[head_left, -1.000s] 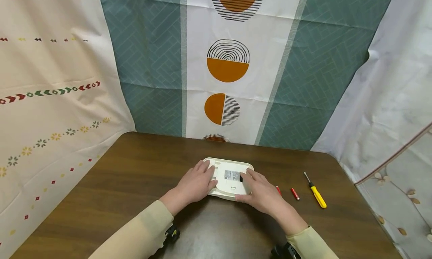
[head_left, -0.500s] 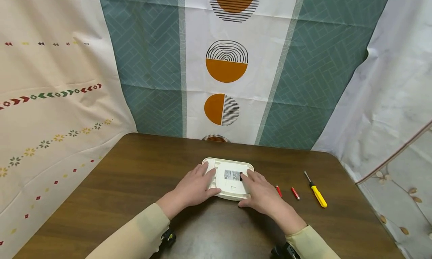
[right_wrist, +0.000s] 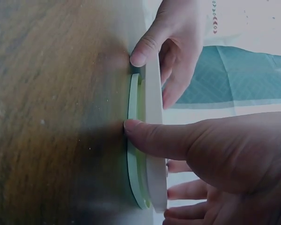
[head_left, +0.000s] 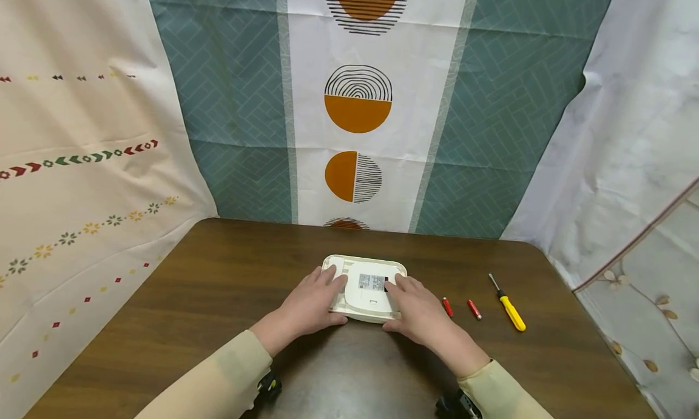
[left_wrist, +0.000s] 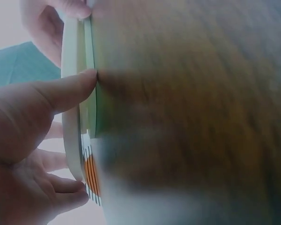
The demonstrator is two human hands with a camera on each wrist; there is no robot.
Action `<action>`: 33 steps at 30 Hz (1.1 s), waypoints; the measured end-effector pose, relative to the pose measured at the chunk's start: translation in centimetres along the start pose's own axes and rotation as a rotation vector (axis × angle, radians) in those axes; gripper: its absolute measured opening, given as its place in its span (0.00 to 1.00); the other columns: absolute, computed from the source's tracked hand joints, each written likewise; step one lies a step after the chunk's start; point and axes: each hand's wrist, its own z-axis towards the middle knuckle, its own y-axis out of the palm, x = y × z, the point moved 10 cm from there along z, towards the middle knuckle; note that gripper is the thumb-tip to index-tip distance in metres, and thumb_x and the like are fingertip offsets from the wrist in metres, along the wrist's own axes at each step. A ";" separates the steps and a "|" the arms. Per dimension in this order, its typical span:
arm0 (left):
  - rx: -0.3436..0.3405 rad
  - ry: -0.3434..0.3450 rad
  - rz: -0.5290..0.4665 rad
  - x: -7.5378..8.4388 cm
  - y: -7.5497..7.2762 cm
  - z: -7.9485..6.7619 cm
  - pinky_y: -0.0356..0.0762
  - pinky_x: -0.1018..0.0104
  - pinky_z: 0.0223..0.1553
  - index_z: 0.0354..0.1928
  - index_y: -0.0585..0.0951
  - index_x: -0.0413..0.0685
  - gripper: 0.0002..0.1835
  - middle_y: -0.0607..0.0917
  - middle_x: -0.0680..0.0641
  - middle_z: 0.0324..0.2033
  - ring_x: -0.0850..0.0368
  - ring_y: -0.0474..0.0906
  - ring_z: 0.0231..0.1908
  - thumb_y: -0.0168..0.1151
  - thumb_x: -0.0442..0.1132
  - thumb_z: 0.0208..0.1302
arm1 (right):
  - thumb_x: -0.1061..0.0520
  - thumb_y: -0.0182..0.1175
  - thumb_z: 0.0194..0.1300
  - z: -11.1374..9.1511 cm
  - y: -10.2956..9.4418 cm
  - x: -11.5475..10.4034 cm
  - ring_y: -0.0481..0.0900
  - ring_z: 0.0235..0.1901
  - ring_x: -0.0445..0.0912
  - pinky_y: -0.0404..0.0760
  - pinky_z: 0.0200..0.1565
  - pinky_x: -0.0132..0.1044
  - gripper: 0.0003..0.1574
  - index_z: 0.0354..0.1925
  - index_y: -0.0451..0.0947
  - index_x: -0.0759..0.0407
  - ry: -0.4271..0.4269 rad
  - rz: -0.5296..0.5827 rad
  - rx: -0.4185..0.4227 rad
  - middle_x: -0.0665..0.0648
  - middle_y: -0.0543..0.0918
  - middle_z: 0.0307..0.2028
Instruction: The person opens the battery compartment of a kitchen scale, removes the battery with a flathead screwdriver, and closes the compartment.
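A flat white device with rounded corners lies on the brown table. Its upturned side carries a printed label and a dark slot near the right end. My left hand holds the left end, with fingers over the top and the thumb at the near edge. At the right end, my right hand has the same hold. In the left wrist view the left thumb touches a pale green rim under the white body. The right thumb touches that rim in the right wrist view.
Two small red batteries lie right of the right hand, one of them close to it. Farther right is a yellow-handled screwdriver, tip pointing away. Patterned cloths hang behind and beside the table.
The left thumb has slid off the device's top to its near edge. The right thumb has shifted slightly toward me at the near edge. The device stays in place.
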 end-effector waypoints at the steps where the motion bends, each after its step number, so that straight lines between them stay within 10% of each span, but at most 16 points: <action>1: -0.002 -0.001 0.001 0.0 0.0 0.0 0.66 0.34 0.77 0.80 0.74 0.42 0.46 0.68 0.30 0.80 0.22 0.63 0.78 0.81 0.57 0.67 | 0.48 0.87 0.58 0.1 0.0 -0.1 0.69 0.76 0.69 0.73 0.73 0.64 0.54 0.75 0.77 0.65 -0.001 -0.003 -0.003 0.73 0.72 0.76; 21: 0.202 0.178 0.005 1.1 -3.4 -0.6 0.82 0.45 0.65 0.65 0.86 0.45 0.29 0.86 0.39 0.64 0.38 0.83 0.64 0.80 0.51 0.69 | 0.55 0.81 0.65 -0.6 -3.2 -1.4 0.86 0.62 0.62 0.85 0.61 0.59 0.31 0.64 0.87 0.61 -0.143 -0.006 0.139 0.65 0.88 0.61; 33: 0.403 0.168 -0.014 0.3 -7.1 -0.3 0.88 0.49 0.50 0.57 0.88 0.54 0.15 0.89 0.52 0.50 0.52 0.87 0.47 0.72 0.51 0.75 | 0.43 0.72 0.77 -0.5 -5.9 1.3 0.82 0.41 0.44 0.81 0.44 0.46 0.20 0.62 0.88 0.43 0.014 0.281 0.146 0.45 0.89 0.47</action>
